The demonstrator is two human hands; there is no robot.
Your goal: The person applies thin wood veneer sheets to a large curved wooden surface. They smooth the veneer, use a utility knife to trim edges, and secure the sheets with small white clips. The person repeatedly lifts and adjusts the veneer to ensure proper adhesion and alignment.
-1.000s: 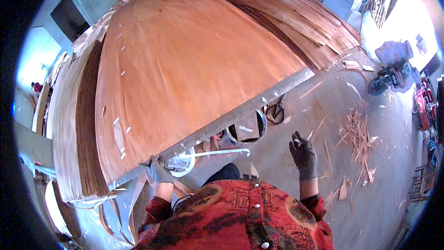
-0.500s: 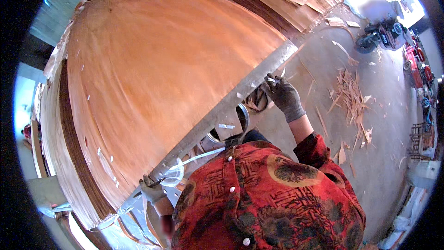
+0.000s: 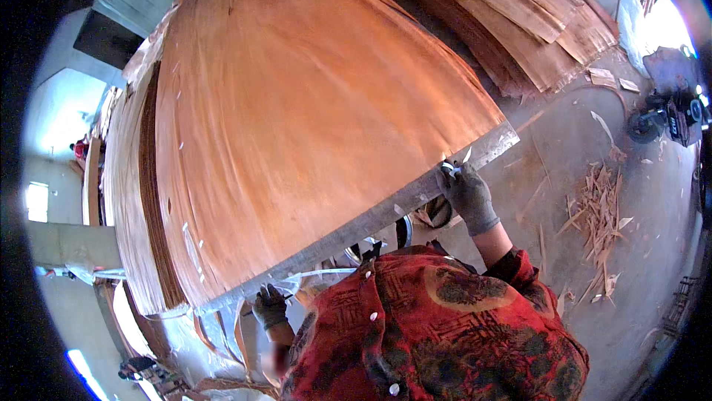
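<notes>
A large sheet of orange-brown wood veneer [image 3: 319, 126] lies before me, with a grey straight strip [image 3: 348, 227] along its near edge. My right hand [image 3: 469, 197], in a dark glove, is at the right part of this strip. Its fingers are pinched on a small white strip of tape [image 3: 449, 169], and another white piece sticks up beside them. At the strip's left part, my gloved left hand [image 3: 268, 307] is closed. A thin dark tool [image 3: 288, 297] pokes out of it; its kind cannot be made out. A pale band [image 3: 326, 273] runs from near this hand toward my waist.
Stacked veneer sheets [image 3: 512, 15] lie at the far right, and a dark-edged stack [image 3: 152, 201] stands at the left. Wood scraps [image 3: 597, 215] are heaped on the floor at right. A parked motorbike [image 3: 671, 115] stands beyond. Small white tape pieces [image 3: 199, 256] dot the veneer's left side.
The view has swung, so the sheet's near edge appears less steep. My left hand has drawn back slightly from the edge; my right hand still pinches the white tape at the strip.
</notes>
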